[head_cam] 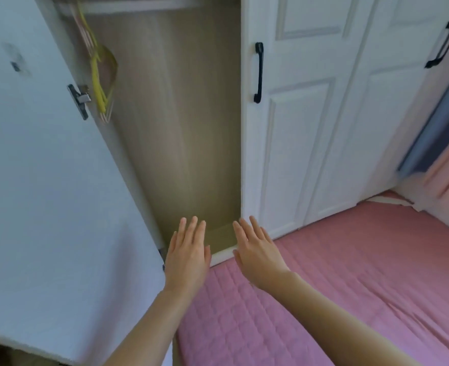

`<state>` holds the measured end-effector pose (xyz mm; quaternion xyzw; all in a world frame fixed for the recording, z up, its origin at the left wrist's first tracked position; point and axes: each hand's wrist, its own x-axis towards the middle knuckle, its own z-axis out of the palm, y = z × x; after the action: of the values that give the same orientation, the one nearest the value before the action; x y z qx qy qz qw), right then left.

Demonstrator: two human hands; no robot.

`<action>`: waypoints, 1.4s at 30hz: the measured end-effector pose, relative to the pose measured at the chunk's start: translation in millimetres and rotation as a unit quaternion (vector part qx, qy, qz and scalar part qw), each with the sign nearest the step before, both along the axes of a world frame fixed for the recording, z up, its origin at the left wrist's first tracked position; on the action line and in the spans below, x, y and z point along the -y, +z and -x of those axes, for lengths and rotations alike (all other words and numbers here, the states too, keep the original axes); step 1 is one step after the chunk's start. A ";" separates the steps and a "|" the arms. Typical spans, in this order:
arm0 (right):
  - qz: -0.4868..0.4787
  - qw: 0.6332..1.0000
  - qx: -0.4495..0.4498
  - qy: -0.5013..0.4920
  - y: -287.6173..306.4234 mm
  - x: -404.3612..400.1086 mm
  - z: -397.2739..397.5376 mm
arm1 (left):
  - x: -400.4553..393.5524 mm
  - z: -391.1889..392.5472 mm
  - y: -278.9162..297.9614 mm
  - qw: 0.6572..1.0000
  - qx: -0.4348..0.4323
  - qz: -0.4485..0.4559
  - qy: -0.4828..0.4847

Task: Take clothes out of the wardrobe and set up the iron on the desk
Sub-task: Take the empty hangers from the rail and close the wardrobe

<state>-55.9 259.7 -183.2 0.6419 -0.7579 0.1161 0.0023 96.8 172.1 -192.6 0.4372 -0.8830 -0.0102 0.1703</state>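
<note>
Before the open wardrobe (181,128), our left hand (187,260) and right hand (257,257) hover flat, gripping nothing; we should probably reach up toward the hangers (99,83).

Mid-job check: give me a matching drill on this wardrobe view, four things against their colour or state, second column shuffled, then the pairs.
Column 1:
1. wardrobe door
2. hangers
3. door handle
4. mattress cover

Column 2:
A. black, on a shut door
B. pink, quilted
C. swung open, white
D. yellow, hanging from the rail with no clothes on them

Pairs: 1-C, 2-D, 3-A, 4-B.

The left hand and right hand are both flat-fingered and hold nothing.
</note>
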 end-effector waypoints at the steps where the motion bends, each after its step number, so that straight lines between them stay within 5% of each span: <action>1: 0.011 1.000 -0.005 0.016 7.2 11.9 5.4 | 6.9 4.1 8.9 1.000 -0.002 0.007 0.012; 14: 0.108 0.986 -0.038 0.120 113.1 163.6 20.5 | 126.9 8.2 137.0 0.986 -0.038 0.107 0.125; 26: 0.121 0.981 0.029 0.152 205.7 290.4 6.1 | 237.8 26.7 236.9 0.956 -0.197 0.141 0.162; 31: 0.117 0.977 0.102 0.146 237.4 329.2 -0.4 | 269.1 34.9 278.4 0.931 -0.313 0.040 0.183; 38: 0.117 0.975 0.126 0.143 260.5 372.2 -6.3 | 308.4 28.0 308.3 0.890 -0.368 -0.062 0.263; 42: 0.105 0.958 0.236 0.125 268.2 389.4 -10.7 | 335.3 23.2 312.5 0.847 -0.416 -0.167 0.287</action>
<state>-45.2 -129.7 85.0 0.6820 -0.6343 0.3427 -0.1233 73.6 -163.3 119.9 0.6477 -0.5494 -0.2888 0.4417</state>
